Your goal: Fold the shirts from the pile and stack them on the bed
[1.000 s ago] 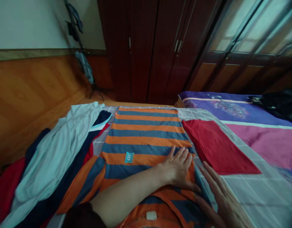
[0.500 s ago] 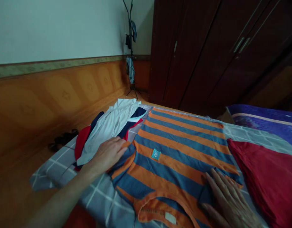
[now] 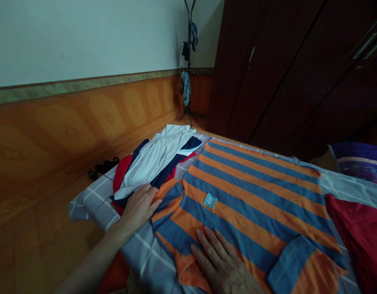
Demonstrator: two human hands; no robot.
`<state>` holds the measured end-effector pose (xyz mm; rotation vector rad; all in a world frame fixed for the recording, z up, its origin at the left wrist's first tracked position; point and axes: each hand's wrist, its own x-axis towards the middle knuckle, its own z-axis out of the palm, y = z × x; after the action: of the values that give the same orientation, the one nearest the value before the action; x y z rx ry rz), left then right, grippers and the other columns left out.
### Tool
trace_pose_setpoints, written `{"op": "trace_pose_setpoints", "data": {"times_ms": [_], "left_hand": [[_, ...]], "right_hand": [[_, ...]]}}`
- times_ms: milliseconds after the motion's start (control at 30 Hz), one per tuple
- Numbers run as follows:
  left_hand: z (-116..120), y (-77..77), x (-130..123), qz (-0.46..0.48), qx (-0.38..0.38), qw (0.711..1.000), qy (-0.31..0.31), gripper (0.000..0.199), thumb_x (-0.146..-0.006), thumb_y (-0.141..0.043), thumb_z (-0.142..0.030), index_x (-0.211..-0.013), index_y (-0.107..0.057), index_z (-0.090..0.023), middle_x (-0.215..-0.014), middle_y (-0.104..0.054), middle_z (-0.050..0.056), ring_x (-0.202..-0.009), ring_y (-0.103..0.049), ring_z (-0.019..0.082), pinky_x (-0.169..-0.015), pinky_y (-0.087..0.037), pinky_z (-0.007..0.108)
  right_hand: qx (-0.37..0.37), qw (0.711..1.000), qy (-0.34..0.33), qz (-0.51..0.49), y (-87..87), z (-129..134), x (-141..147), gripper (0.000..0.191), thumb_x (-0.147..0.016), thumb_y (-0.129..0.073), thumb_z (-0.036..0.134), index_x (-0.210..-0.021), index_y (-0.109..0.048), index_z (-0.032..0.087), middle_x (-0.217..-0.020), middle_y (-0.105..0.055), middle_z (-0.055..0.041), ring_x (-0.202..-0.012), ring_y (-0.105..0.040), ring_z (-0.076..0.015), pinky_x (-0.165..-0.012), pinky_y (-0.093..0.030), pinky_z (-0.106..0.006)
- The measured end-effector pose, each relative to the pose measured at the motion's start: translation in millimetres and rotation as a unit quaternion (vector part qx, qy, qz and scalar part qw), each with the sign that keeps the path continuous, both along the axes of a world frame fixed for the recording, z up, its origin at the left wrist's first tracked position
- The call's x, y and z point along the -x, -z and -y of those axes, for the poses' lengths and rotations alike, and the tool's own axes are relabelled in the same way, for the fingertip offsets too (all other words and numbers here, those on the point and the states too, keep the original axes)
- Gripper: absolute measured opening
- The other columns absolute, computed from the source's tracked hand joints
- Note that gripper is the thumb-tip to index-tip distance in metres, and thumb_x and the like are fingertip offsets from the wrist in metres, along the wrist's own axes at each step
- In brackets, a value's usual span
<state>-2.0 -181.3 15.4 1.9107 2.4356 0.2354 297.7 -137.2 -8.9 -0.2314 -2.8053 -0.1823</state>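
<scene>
A T-shirt with orange and blue stripes lies spread on the bed, its neckline toward me and a small light-blue patch on its chest. At the left sleeve's edge, my left hand has thumb and fingers closed around the fabric. My right hand rests flat, fingers stretched, on the shirt beside the collar and covers much of the neck opening. The right sleeve is folded inward over the body.
White, navy and red clothes are piled on the left of the checked grey bedsheet. Red fabric lies at right. Behind are a coat stand, a dark wardrobe and a purple item. Dark shoes sit on the floor.
My right hand has left the right sleeve, now lying folded inward, and moved left to the collar. My left hand now grips the left sleeve's edge. The view has turned rightward-to-left.
</scene>
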Motion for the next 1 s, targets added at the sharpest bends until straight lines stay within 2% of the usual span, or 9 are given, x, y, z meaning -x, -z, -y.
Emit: {"op": "trace_pose_setpoints", "data": {"times_ms": [67, 200, 300, 467, 533, 633, 767, 900, 1000], "left_hand": [[-2.6, 1.4, 0.6, -0.002, 0.002, 1.000, -0.011, 0.014, -0.088, -0.051, -0.031, -0.091, -0.057, -0.019, -0.093, -0.058, 0.007, -0.092, -0.057, 0.023, -0.081, -0.042, 0.032], [-8.0, -0.9, 3.5, 0.034, 0.006, 0.999, -0.033, 0.018, -0.088, -0.044, -0.031, -0.076, -0.051, -0.020, -0.080, -0.058, 0.003, -0.080, -0.058, 0.022, -0.071, -0.040, 0.030], [-10.9, -7.3, 8.6, 0.132, -0.024, 0.989, -0.057, 0.022, -0.089, -0.040, -0.038, -0.080, -0.051, -0.021, -0.073, -0.059, 0.000, -0.073, -0.059, 0.020, -0.066, -0.039, 0.028], [-13.4, -20.1, 21.1, 0.320, -0.086, 0.940, -0.080, 0.027, -0.082, -0.046, -0.046, -0.083, -0.052, -0.020, -0.072, -0.061, -0.001, -0.067, -0.059, 0.018, -0.059, -0.041, 0.025], [-13.5, -19.7, 25.2, 0.314, -0.083, 0.941, -0.100, 0.026, -0.079, -0.048, -0.046, -0.080, -0.053, -0.020, -0.067, -0.060, -0.002, -0.063, -0.057, 0.018, -0.055, -0.040, 0.024], [-14.1, -9.3, 30.0, 0.265, -0.056, 0.958, -0.094, 0.025, -0.077, -0.050, -0.043, -0.074, -0.057, -0.020, -0.065, -0.061, -0.001, -0.064, -0.058, 0.018, -0.056, -0.040, 0.024], [-18.4, 0.3, 33.1, 0.269, -0.047, 0.957, -0.101, 0.027, -0.078, -0.050, -0.043, -0.077, -0.060, -0.018, -0.070, -0.065, 0.000, -0.069, -0.061, 0.020, -0.059, -0.042, 0.025], [-23.3, -24.2, 14.5, 0.206, -0.089, 0.968, -0.109, 0.026, -0.080, -0.051, -0.043, -0.079, -0.061, -0.019, -0.070, -0.065, 0.000, -0.068, -0.061, 0.019, -0.058, -0.041, 0.024], [-22.6, -46.2, -25.1, 0.188, -0.111, 0.973, -0.073, 0.023, -0.083, -0.050, -0.040, -0.082, -0.062, -0.020, -0.075, -0.066, 0.000, -0.071, -0.061, 0.018, -0.060, -0.042, 0.024]], "right_hand": [[-0.015, 1.000, -0.009, -0.006, 8.0, -1.0, -0.9, 0.050, -0.093, -0.043, 0.037, -0.140, -0.039, 0.020, -0.139, -0.048, -0.0072, -0.126, -0.045, -0.0231, -0.103, -0.038, -0.036], [-0.062, 0.998, -0.017, -0.028, 12.0, -2.8, -1.1, 0.046, -0.093, -0.043, 0.040, -0.135, -0.047, 0.020, -0.133, -0.054, -0.0069, -0.121, -0.050, -0.0241, -0.096, -0.042, -0.034], [-0.060, 0.997, -0.018, -0.035, 9.5, -4.1, -0.1, 0.045, -0.093, -0.042, 0.042, -0.133, -0.048, 0.020, -0.132, -0.055, -0.0064, -0.120, -0.050, -0.0237, -0.095, -0.042, -0.033], [-0.050, 0.997, -0.018, -0.064, 11.6, -5.3, 0.9, 0.047, -0.094, -0.041, 0.045, -0.132, -0.049, 0.019, -0.129, -0.057, -0.0085, -0.120, -0.050, -0.0250, -0.096, -0.039, -0.037], [-0.044, 0.997, -0.017, -0.064, 14.6, -4.9, 0.4, 0.053, -0.093, -0.038, 0.052, -0.133, -0.048, 0.018, -0.131, -0.055, -0.0095, -0.122, -0.047, -0.0262, -0.096, -0.038, -0.038], [-0.031, 0.997, -0.016, -0.071, 17.1, -3.7, -1.0, 0.063, -0.090, -0.035, 0.062, -0.134, -0.047, 0.018, -0.132, -0.054, -0.0111, -0.124, -0.044, -0.0276, -0.097, -0.037, -0.039], [0.002, 0.998, -0.026, -0.050, 11.9, -3.1, -3.5, 0.068, -0.089, -0.034, 0.065, -0.136, -0.045, 0.017, -0.135, -0.051, -0.0135, -0.126, -0.043, -0.0282, -0.100, -0.033, -0.039], [0.070, 0.997, -0.036, 0.000, 5.0, -3.2, -4.9, 0.067, -0.091, -0.034, 0.061, -0.139, -0.041, 0.016, -0.139, -0.046, -0.0149, -0.130, -0.039, -0.0290, -0.102, -0.033, -0.040], [0.111, 0.993, -0.037, 0.019, 5.3, -2.3, -5.3, 0.065, -0.091, -0.037, 0.058, -0.142, -0.037, 0.017, -0.142, -0.040, -0.0147, -0.132, -0.036, -0.0292, -0.104, -0.033, -0.041]]}}
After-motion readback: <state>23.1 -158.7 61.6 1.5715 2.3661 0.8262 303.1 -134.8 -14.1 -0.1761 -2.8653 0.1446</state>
